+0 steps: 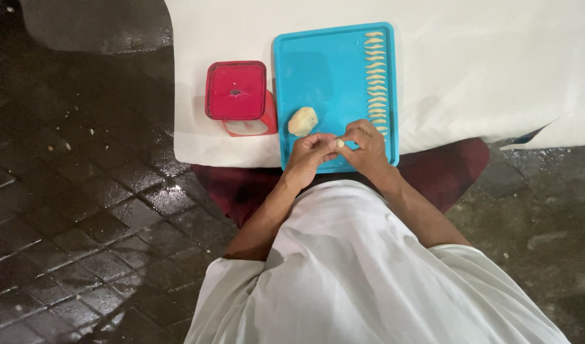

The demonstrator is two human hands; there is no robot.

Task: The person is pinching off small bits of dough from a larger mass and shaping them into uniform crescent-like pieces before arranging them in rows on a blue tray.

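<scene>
1. Over the near edge of the blue tray (318, 70), I see a small dough piece (339, 143) pinched between left hand (310, 155) and right hand (367, 148), fingers closed on it.
2. Done: row of shaped pieces (374, 79) fills the tray's right side.
3. Left: dough lump (302, 121) just beside the hands, partly used by my read.
4. Red scale (239, 95) sits left of the tray on a white sheet (483, 64).
</scene>
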